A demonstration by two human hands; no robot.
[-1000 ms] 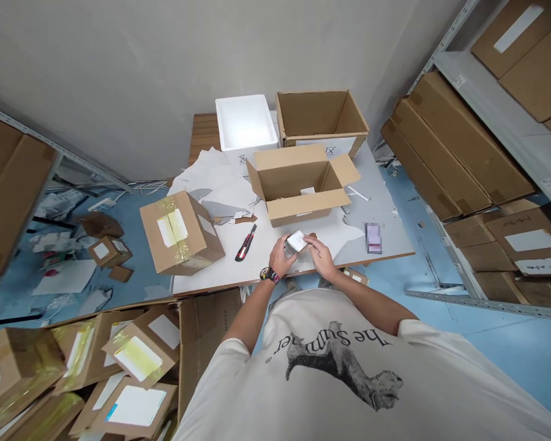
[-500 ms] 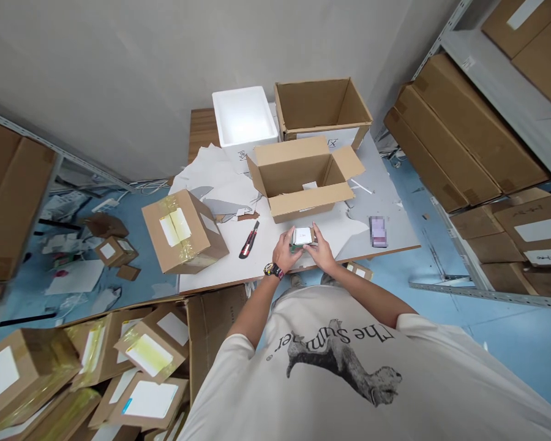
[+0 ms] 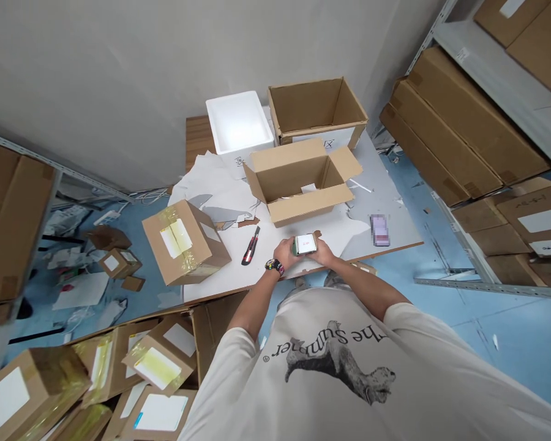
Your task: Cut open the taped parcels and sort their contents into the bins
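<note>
Both of my hands are at the near edge of the table, closed around a small box [image 3: 306, 244] with a white top and a greenish side. My left hand [image 3: 284, 252] grips its left side and wears a watch on the wrist. On the opposite side my right hand [image 3: 322, 252] holds it, next to a small brown piece at its upper corner. Just beyond stands an open cardboard carton [image 3: 298, 211], flaps spread, with some white pieces inside. A red and black utility knife [image 3: 250, 247] lies to the left of my hands.
A taped carton [image 3: 202, 254] sits at the table's left. Behind are a white foam box [image 3: 241, 149] and a larger open carton [image 3: 319, 131]. A phone [image 3: 380, 231] lies at right. Taped parcels [image 3: 160, 411] fill the lower left; shelves with cartons [image 3: 459, 122] flank the right.
The small box has tilted and its white top now shows larger. My hands have shifted their grip around it and moved slightly nearer me. The view has moved slightly.
</note>
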